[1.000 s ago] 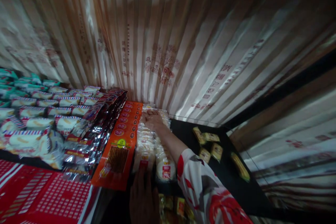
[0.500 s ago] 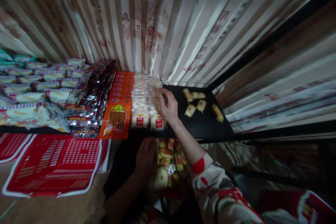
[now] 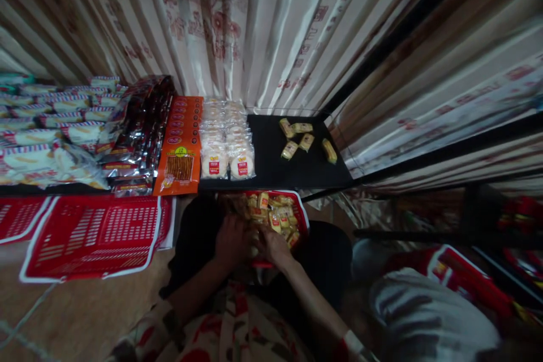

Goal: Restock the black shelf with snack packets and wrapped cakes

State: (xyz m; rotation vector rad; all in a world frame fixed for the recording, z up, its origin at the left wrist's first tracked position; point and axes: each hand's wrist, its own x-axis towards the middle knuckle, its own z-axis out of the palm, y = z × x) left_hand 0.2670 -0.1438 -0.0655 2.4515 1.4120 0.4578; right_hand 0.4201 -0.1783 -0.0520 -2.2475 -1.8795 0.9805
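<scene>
As yellow-wrapped snacks (image 3: 276,219) lie in the red basket (image 3: 304,210), left hand (image 3: 232,239) and right hand (image 3: 272,244) huddle close!
Both are partly curled over its near side; what they grip, if anything, I can't tell. Up on the black shelf (image 3: 271,172), packaged white crackers (image 3: 242,166) form two rows.

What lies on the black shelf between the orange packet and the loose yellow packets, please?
In the head view, two rows of wrapped white discs follow the orange packet, then black shelf, then the yellow packets.
</scene>
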